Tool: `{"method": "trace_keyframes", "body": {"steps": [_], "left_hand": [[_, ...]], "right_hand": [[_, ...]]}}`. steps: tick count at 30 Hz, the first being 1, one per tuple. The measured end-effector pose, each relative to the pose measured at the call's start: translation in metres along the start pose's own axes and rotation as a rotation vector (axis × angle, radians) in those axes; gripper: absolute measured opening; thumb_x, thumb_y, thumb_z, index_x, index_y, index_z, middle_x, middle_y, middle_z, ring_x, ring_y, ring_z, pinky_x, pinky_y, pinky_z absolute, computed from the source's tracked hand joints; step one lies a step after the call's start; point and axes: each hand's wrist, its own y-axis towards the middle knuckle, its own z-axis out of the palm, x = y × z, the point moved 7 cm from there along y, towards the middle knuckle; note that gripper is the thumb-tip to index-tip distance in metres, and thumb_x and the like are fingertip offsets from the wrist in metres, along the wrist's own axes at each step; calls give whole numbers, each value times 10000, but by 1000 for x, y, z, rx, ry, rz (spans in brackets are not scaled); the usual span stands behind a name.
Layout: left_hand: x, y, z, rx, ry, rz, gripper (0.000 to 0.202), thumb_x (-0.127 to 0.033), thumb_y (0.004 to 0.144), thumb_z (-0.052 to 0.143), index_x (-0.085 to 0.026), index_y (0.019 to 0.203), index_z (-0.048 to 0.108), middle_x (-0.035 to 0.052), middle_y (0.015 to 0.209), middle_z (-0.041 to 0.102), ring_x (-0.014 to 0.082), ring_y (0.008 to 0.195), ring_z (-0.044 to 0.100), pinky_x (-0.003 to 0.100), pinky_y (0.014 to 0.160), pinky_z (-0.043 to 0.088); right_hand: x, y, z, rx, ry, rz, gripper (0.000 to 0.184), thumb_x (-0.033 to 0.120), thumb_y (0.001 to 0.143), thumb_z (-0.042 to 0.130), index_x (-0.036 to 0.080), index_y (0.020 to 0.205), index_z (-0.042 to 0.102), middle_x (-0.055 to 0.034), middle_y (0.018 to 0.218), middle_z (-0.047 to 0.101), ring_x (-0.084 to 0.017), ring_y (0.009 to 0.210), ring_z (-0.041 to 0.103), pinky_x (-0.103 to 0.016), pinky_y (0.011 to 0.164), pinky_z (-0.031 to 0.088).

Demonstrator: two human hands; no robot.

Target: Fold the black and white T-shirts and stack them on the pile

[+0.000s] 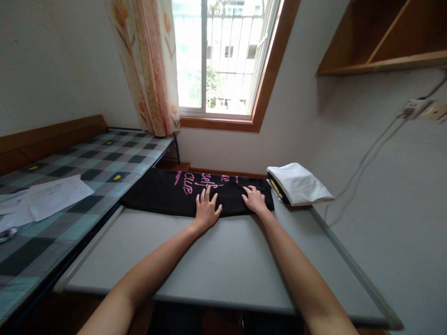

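Note:
A black garment with pink lettering (157,195) lies folded into a long strip across the far end of the grey-white table (216,260). Its left end reaches over the table's edge toward the bed. My left hand (207,208) rests flat on the cloth near the middle, fingers spread over the lettering. Close to the garment's right end, my right hand (254,198) lies on it with its fingers apart. Just right of that end sits a folded stack of cloth (300,184), white on top with black beneath.
A bed with a checked cover (125,153) stands along the left, with paper sheets (59,200) on it. A curtain (150,70) hangs by the window (226,60). Wooden shelves (384,60) and a socket with cables (415,109) are on the right wall.

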Motion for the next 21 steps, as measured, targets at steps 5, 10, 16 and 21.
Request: {"method": "trace_keyframes", "body": {"steps": [5, 10, 16, 21], "left_hand": [[-25, -5, -12, -42, -109, 331, 262, -327, 885, 571, -229, 1099, 686, 107, 1368, 498, 281, 1266, 421, 467, 1052, 326], [-37, -12, -3, 103, -148, 554, 201, -332, 918, 545, -234, 962, 714, 56, 984, 618, 189, 913, 540, 350, 848, 416], [-33, -11, -1, 159, -126, 476, 228, -327, 932, 521, -241, 991, 723, 64, 968, 620, 195, 904, 539, 347, 801, 415], [-35, -11, 0, 188, -137, 497, 241, -346, 933, 524, -241, 1017, 724, 64, 983, 623, 195, 916, 545, 343, 816, 422]], "right_hand": [[-50, -28, -16, -84, 2, 215, 446, 403, 930, 434, 186, 1289, 587, -146, 1200, 640, -302, 1110, 577, -468, 942, 374], [-79, -40, -8, -94, 167, 285, 359, 431, 895, 483, 234, 1101, 700, -106, 1099, 702, -287, 1069, 607, -440, 920, 386], [-89, -40, 1, -178, 303, 257, 276, 382, 844, 536, 250, 995, 727, -84, 1040, 721, -279, 1015, 623, -424, 886, 393], [-96, -42, -4, -204, 277, 290, 246, 384, 817, 560, 255, 930, 737, -61, 979, 730, -269, 993, 627, -416, 879, 381]]}}
